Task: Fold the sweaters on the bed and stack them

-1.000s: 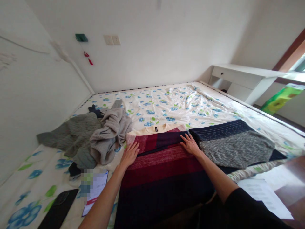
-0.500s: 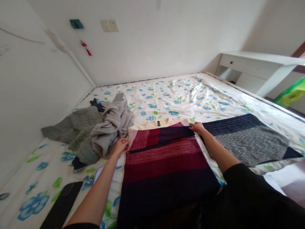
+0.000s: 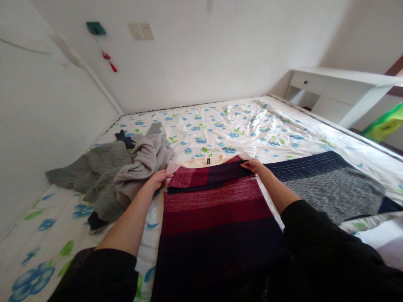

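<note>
Both hands on striped sweater's shoulder edges, bare sheet beyond

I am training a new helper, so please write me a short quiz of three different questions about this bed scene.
1. True or false: both hands grip the red and navy striped sweater at its shoulders.
2. Which lies beside the left hand? A) pile of grey clothes B) white desk
3. Fill in: the navy and grey sweater lies on the person's ___ side.

Key: 1 true; 2 A; 3 right. The right hand holds the far corner.
</note>
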